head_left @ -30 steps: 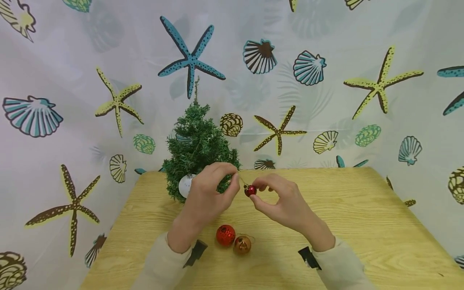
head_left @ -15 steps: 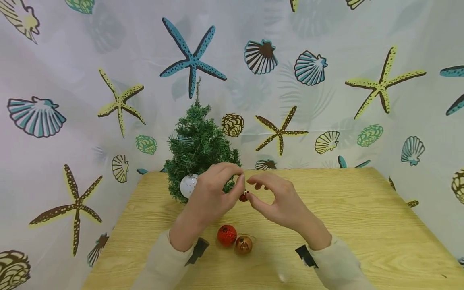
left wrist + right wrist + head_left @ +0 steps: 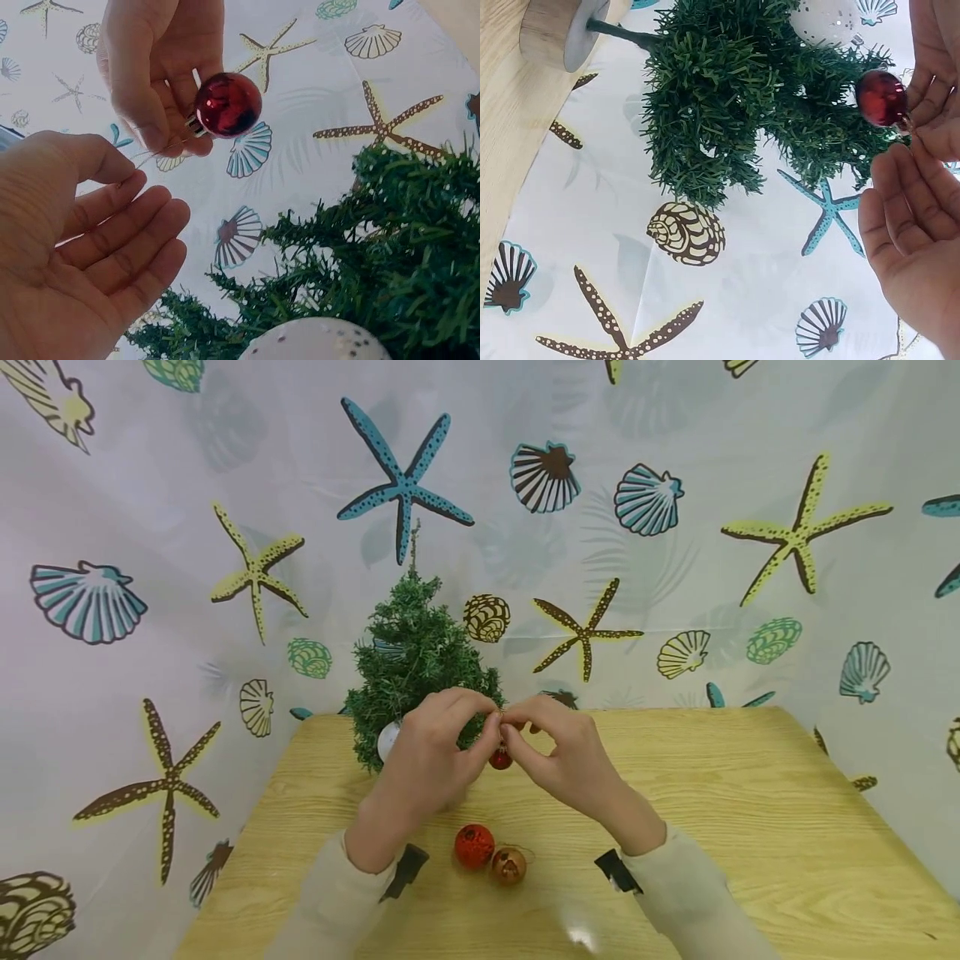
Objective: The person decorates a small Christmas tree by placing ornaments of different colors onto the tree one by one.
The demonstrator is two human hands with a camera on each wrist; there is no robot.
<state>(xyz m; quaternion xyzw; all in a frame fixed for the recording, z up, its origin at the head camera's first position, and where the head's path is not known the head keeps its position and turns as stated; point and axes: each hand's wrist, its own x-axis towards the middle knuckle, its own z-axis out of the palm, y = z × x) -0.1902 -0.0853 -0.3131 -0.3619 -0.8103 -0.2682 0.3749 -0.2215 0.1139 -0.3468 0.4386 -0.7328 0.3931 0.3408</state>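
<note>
A small shiny red bauble (image 3: pixel 500 758) hangs by its thin gold string just below the fingertips of both hands. My left hand (image 3: pixel 438 747) pinches the string between thumb and index finger, its other fingers loosely extended in the left wrist view. Close against it, my right hand (image 3: pixel 566 760) pinches the string near the bauble's gold cap (image 3: pixel 196 125). Behind the left hand stands a small green artificial Christmas tree (image 3: pixel 420 652). A white speckled bauble (image 3: pixel 825 21) hangs on the tree, partly hidden by the left hand in the head view.
On the wooden table (image 3: pixel 712 827), below the hands, lie a larger red bauble (image 3: pixel 474 847) and a gold bauble (image 3: pixel 509 866) with a string loop, side by side. The tree has a round wooden base (image 3: pixel 559 34). A curtain (image 3: pixel 675 427) printed with starfish and shells surrounds the table.
The right hand has gone from holding the bauble's body to pinching its string. The hands have come together at the fingertips, and the bauble now hangs below them.
</note>
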